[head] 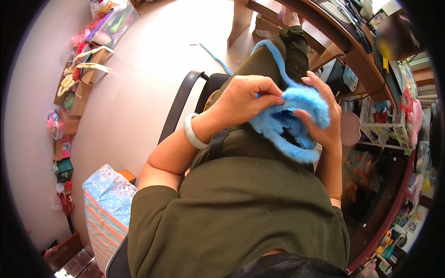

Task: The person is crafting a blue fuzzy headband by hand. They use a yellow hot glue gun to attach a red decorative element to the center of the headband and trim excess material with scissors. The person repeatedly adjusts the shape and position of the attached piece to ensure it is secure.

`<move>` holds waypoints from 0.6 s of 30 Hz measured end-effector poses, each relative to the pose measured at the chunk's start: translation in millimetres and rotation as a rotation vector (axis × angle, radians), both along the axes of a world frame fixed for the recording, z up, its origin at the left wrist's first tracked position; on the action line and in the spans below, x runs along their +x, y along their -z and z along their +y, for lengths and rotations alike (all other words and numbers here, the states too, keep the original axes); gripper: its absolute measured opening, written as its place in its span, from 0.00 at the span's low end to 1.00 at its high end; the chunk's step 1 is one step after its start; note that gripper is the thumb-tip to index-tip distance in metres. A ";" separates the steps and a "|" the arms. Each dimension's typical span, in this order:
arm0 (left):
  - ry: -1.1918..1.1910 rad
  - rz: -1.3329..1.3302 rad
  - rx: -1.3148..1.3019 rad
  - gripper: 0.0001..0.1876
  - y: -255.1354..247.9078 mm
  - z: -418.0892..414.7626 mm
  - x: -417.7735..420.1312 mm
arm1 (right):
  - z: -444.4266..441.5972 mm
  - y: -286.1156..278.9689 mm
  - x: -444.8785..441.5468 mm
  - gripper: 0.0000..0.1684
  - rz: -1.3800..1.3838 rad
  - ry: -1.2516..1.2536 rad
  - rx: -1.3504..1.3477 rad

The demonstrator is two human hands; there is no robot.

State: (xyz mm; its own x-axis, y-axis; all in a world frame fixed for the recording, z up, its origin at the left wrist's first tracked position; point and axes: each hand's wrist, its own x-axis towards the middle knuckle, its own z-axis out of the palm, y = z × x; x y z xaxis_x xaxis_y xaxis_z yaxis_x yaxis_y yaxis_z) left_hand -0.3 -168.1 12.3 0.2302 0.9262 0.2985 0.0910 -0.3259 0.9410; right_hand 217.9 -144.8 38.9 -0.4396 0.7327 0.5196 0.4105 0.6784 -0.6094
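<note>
Above my lap, a looped bundle of fluffy blue chenille strip hangs between my two hands. The thumb and fingertips of my left hand pinch the strip at the bundle's upper left edge. A pale bangle circles the left wrist. My right hand curves around the bundle's right side, its thumb pressed inside the loop and its index finger raised. From the top of the bundle, a loose length of blue strip trails over my trouser leg. How the loops join inside is hidden.
Another blue length lies on the floor beyond the black chair armrest. A wooden desk holding tools stands at upper right. Cardboard boxes line the left wall. A cloth-covered item stands behind the chair's left side.
</note>
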 end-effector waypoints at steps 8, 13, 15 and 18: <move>-0.155 0.112 0.262 0.06 10.2 -3.6 9.5 | -0.4 27.5 11.4 0.13 0.097 0.006 -0.161; -0.143 0.119 0.291 0.07 16.5 0.2 9.5 | -2.4 38.1 10.7 0.12 0.141 0.057 -0.283; -0.081 -0.028 0.136 0.08 16.0 2.7 11.1 | -4.1 38.7 4.2 0.11 0.283 0.065 -0.389; 0.029 -0.077 -0.108 0.09 12.8 8.1 12.3 | -1.4 35.7 -7.6 0.10 0.338 0.084 -0.438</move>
State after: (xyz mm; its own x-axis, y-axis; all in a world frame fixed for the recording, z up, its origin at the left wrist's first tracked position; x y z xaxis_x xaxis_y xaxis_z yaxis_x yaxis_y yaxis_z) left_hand 12.0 -160.0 -0.5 0.2379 0.9471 0.2153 0.0093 -0.2238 0.9746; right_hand 210.3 -146.2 3.2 -0.2326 0.9370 0.2605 0.1851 0.3056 -0.9340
